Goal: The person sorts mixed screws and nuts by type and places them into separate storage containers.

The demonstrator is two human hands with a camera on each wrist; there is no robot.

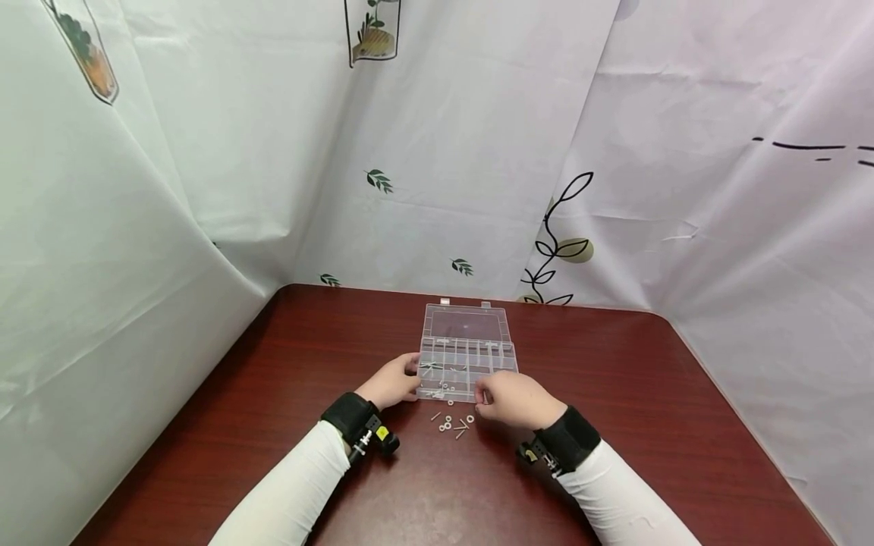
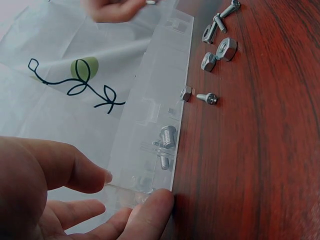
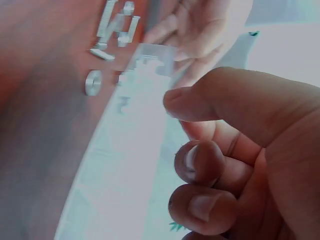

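Note:
A clear plastic compartment box (image 1: 468, 355) lies with its lid folded back, small metal parts in its left compartments. My left hand (image 1: 393, 381) grips the box's left end; in the left wrist view its fingertips (image 2: 157, 212) lie on the near corner. Over the front right corner is my right hand (image 1: 514, 398), fingers curled and thumb near the index finger. A small bright spot shows by its fingertips in the left wrist view; whether it is a held part or a nail is unclear. Loose screws (image 2: 207, 98) and nuts (image 2: 227, 49) lie before the box.
The dark red wooden table (image 1: 614, 379) carries the box near its back edge. A white patterned cloth (image 1: 444, 152) hangs behind and on both sides. Black bands with small cameras (image 1: 388, 442) circle both wrists.

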